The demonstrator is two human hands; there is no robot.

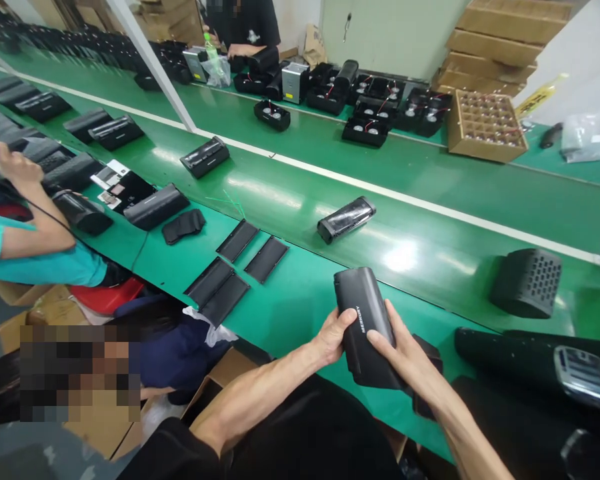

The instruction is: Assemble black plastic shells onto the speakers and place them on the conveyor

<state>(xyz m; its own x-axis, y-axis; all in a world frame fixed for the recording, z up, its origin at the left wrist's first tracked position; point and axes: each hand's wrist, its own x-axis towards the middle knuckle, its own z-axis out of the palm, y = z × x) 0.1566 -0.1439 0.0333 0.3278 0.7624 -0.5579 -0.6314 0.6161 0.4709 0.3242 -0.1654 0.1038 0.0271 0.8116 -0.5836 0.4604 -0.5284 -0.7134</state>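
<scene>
Between my two hands is a black speaker housing (367, 353) with rounded sides and white lettering, held tilted above the green bench. My left hand (333, 333) grips its left side, the thumb lying on the front face. On the opposite side, my right hand (403, 343) is wrapped round the edge, its thumb close to the lettering. Fingers beneath the housing are hidden. Several flat black panels (267, 259) lie on the bench to the left. A dark part (430, 360) is partly covered by my right wrist.
Beyond the bench runs a green conveyor (280, 193) carrying black housings (347, 219). A perforated black unit (527, 283) stands at right, near large dark cases (540, 360). Co-workers sit at left and far side. An open carton (487, 127) of round parts stands across the line.
</scene>
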